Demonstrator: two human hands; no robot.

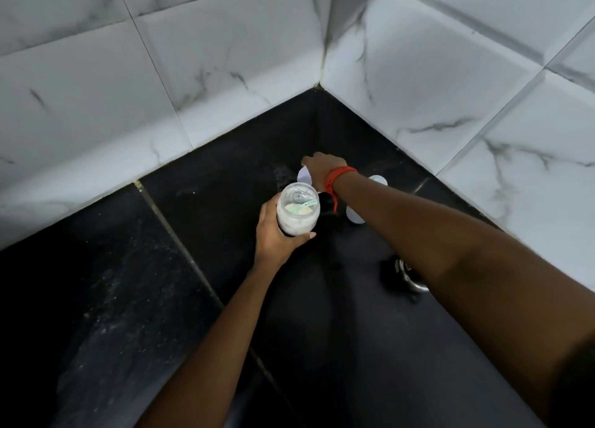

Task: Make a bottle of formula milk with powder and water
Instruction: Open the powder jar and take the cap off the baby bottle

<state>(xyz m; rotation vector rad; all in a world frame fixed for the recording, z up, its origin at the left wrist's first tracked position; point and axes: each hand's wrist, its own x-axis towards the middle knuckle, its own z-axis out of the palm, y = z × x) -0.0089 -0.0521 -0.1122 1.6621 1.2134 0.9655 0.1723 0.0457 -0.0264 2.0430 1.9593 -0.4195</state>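
Both hands are busy near the middle of the frame. Our left hand [279, 234] is wrapped around a clear powder jar [298, 213], fingers curled on its side and thumb at the bottom edge. The jar is open at the top, and we can see white powder and a pale green scoop [304, 204] lying inside.

Our right hand [323, 165] reaches past the jar, toward the corner where the two white tile walls meet. It has an orange thread [341, 174] tied at the wrist. It rests on something white [304, 175], but the fingers are hidden, so we cannot tell if they are pinching it or just touching. Two more white round things [355, 215] peek out from under our right arm. We cannot tell which one is the bottle.

Low on the right, a shiny metal thing [415, 278] sits on the black counter [199, 299].

We think the jar is light and hard, and smooth, so it could slip. Holding it around the middle feels best. With no lid on, we should keep it straight up or powder will spill. The scoop looks tiny and light, so we would pinch it by its handle.
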